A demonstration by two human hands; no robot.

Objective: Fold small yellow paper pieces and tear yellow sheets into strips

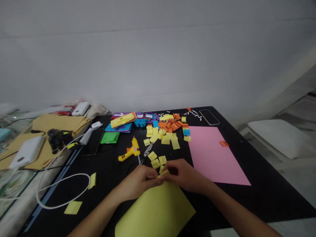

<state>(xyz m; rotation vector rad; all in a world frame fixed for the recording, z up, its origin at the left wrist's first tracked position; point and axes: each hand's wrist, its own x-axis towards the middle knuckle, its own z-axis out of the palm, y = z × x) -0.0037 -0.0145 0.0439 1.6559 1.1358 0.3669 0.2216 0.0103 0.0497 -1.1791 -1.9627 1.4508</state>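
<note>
A large sheet of yellow paper (155, 210) curves up toward me at the table's near edge. My left hand (142, 181) pinches its far end from the left. From the right, my right hand (179, 174) grips the same end, thumb and fingers closed on a small folded part. The fingertips of both hands nearly meet there. Just beyond them lie several small folded yellow paper pieces (155, 163). Scissors (148, 149) and a yellow glue gun (130, 149) rest to the left of those pieces.
Pink paper (214, 151) covers the table's right side, a phone (209, 117) behind it. Orange paper pieces (170, 125) and green paper (110, 137) lie at the back. A white cable (63, 174) loops at left, near a power bank (27, 153). A white stool (274, 138) stands at right.
</note>
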